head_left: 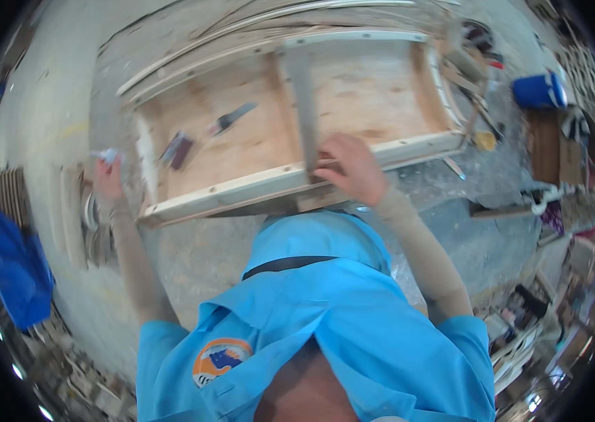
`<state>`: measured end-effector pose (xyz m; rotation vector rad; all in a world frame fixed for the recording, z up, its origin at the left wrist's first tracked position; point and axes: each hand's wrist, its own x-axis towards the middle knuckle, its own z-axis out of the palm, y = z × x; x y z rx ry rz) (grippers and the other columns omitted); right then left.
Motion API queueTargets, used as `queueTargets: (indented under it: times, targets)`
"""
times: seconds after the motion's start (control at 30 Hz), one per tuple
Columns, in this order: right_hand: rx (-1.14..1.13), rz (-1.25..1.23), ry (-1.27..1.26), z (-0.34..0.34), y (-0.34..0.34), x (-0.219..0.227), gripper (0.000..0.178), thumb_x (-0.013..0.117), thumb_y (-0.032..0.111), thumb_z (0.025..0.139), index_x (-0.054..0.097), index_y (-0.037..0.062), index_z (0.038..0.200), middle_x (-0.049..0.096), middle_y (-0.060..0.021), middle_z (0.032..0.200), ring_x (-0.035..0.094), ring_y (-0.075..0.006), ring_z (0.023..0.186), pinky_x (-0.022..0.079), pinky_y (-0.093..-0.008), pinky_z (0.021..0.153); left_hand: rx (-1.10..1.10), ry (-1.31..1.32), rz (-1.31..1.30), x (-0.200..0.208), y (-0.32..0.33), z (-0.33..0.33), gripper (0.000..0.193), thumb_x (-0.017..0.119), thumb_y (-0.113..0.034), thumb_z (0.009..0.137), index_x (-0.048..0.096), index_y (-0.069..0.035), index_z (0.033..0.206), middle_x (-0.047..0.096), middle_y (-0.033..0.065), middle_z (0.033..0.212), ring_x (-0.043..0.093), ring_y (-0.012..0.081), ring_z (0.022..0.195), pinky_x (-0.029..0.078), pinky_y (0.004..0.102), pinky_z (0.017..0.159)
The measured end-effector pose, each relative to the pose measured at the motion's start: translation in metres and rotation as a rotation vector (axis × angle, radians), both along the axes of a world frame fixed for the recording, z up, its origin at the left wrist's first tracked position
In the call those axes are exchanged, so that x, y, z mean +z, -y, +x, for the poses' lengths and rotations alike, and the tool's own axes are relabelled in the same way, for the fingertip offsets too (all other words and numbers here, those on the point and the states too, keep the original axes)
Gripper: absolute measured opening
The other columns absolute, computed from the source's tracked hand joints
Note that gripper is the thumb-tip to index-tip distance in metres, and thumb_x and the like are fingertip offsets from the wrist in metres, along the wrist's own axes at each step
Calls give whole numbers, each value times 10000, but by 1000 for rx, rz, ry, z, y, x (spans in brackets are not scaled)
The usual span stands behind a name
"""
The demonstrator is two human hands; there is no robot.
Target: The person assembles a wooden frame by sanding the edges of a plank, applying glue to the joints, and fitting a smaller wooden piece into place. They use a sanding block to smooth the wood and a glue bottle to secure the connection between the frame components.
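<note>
A shallow wooden box frame [220, 192] with a pale plywood bottom and a grey-topped divider [302, 98] lies in front of me. My right hand [353, 167] is over its near rail by the divider's near end, fingers curled; what they hold, if anything, is hidden. Off the frame's left end, my left hand [109, 179] is closed on a small white crumpled piece [106, 154], paper or cloth. In the left compartment lie a dark red block [177, 151] and a flat-bladed tool like a putty knife [232, 118]. Both hands are slightly blurred.
Long pale strips [241, 32] lie beyond the frame. At the right are a blue bucket [538, 91], a cardboard box [551, 144] and a yellow round item [484, 141]. A blue bag [16, 267] and wooden pieces [72, 218] lie on the left. Scrap piles line both sides.
</note>
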<state>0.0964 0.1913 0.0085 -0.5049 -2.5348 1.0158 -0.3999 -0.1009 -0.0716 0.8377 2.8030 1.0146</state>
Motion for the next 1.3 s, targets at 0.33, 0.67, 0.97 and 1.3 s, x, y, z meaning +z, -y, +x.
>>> queueTargets:
  times: [0.33,0.67,0.97,1.3]
  targets:
    - [-78,-74,35,-4,6,23,278,711,56,765,611,21,1023,583,-127,971,588,-311,886,478,-373,801,-10,296,291,-42,20,-8,443,722,-66,835,491,12,1205,619,109,1109,608,181,994,488,302,878]
    - [-963,336,-195,122,-59,35,141,569,103,936,636,30,1036,639,-95,942,619,-218,873,483,-326,784,132,168,254,-48,87,0,689,686,-86,859,331,-8,1445,488,184,1372,537,272,1197,449,375,1001]
    - [-1054,363,491,324,-248,-38,192,573,147,918,665,115,1083,662,-98,990,638,-285,914,502,-404,807,334,-30,309,80,112,108,482,545,-214,979,414,-84,1425,560,102,1309,570,179,1084,456,312,889]
    - [-760,396,973,359,-322,-85,317,657,66,815,623,160,1116,598,-92,1111,558,-319,1095,494,-443,887,314,-202,187,161,95,227,385,505,-189,1001,500,-92,1374,627,46,1193,586,108,944,451,279,814]
